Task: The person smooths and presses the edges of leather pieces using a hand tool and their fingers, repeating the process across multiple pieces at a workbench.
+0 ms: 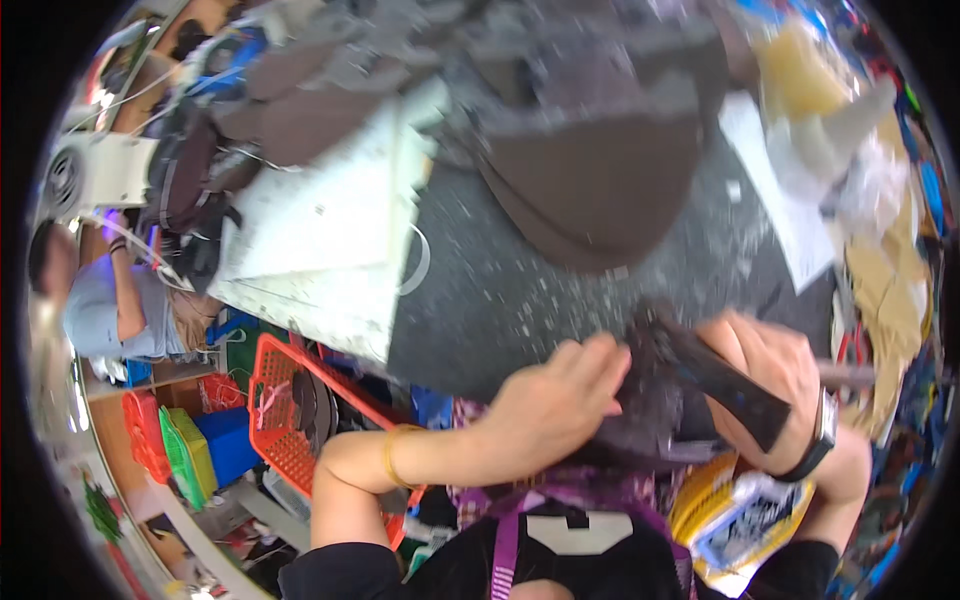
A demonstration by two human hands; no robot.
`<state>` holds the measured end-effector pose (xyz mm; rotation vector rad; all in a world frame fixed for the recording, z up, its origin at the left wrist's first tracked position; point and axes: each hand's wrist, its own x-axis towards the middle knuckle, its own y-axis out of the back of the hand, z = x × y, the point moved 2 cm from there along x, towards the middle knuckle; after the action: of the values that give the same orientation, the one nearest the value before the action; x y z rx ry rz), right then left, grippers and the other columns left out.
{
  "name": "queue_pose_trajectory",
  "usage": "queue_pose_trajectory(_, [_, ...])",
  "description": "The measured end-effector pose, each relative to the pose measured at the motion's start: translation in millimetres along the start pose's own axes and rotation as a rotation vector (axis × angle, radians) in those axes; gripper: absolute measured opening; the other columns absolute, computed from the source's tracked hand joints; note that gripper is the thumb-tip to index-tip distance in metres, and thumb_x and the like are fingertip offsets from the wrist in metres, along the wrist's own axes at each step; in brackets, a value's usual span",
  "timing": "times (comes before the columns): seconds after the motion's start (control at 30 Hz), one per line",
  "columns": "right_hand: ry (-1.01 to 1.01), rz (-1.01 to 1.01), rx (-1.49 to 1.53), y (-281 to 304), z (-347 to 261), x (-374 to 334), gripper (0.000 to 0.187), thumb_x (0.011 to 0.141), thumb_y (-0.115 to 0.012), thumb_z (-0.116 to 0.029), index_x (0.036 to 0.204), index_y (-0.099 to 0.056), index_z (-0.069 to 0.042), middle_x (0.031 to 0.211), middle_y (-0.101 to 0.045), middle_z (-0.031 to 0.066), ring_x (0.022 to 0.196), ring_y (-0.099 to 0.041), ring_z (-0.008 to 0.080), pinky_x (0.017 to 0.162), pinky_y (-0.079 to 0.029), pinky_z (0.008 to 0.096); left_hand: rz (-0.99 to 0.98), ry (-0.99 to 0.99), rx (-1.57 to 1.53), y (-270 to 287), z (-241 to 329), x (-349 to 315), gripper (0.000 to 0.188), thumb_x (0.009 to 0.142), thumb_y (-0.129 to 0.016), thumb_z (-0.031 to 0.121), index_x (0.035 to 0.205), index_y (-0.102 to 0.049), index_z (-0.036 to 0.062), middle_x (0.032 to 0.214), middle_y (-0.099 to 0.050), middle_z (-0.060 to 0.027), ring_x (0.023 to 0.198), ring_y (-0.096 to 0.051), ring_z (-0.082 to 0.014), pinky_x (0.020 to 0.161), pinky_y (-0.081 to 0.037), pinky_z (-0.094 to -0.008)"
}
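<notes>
Dark brown strip (738, 385) sits clasped in my curled right hand (768, 365); my left hand (555, 405) slants rightward, whether gripping I cannot tell.

Right hand (768, 362) holds a dark brown flared strip (735, 386), left hand (548, 408) near it; rounded flat brown pieces (610, 185) lie on the speckled dark-grey desk (490, 325)

Dark brown strip (738, 385), white-speckled dark tabletop (480, 310), orange basket (282, 440)

From the left hand (553, 415), panels (605, 190) lie on the table (480, 330) at twelve o'clock, sheets (315, 225) at ten, a basket (338, 383) at nine, the right hand (770, 365) at three.
</notes>
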<state>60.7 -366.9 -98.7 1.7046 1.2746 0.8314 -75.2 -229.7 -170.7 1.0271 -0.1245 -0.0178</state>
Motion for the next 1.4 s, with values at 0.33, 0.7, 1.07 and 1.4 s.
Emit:
queue_pose_trajectory(0.33, [-0.007,0.436,0.043,19,1,29,0.019,0.075,-0.063,0.004,0.092,-0.057,-0.001,0.073,-0.055,0.0142,0.061,-0.058,0.0337,0.055,-0.045,0.0386,0.519,-0.233,0.15,128,-136,126,0.012,0.081,-0.063,0.012,0.089,-0.062,0.0041,0.092,-0.059,-0.0134,0.094,-0.057,-0.0321,0.08,-0.047,-0.0389])
queue_pose_trajectory(0.7, [-0.089,0.353,-0.092,-4,30,57,0.011,0.083,-0.062,-0.004,0.083,-0.05,-0.004,0.067,-0.054,0.0139,0.059,-0.057,0.0354,0.051,-0.045,0.0395,0.055,0.016,0.76,220,-299,102,0.028,0.071,-0.068,0.001,0.098,-0.06,0.0042,0.1,-0.058,-0.0092,0.105,-0.052,-0.0284,0.088,-0.045,-0.037])
queue_pose_trajectory(1.07, [-0.161,0.32,-0.052,-15,33,43,0.009,0.084,-0.059,-0.008,0.091,-0.057,-0.004,0.08,-0.056,0.0167,0.074,-0.057,0.0378,0.064,-0.044,0.0427,0.158,-0.006,0.532,250,-99,-28,0.024,0.077,-0.057,0.001,0.1,-0.062,0.0052,0.085,-0.068,-0.012,0.079,-0.068,-0.0288,0.065,-0.053,-0.0346])
queue_pose_trajectory(1.4, [-0.085,0.443,-0.053,34,-24,-2,0.012,0.081,-0.062,-0.004,0.093,-0.064,-0.003,0.082,-0.059,0.0124,0.072,-0.059,0.0319,0.064,-0.047,0.0347,-0.241,0.165,-0.971,53,0,-21,0.018,0.084,-0.065,0.008,0.099,-0.06,-0.0009,0.092,-0.058,-0.0061,0.081,-0.056,-0.0223,0.069,-0.044,-0.0299])
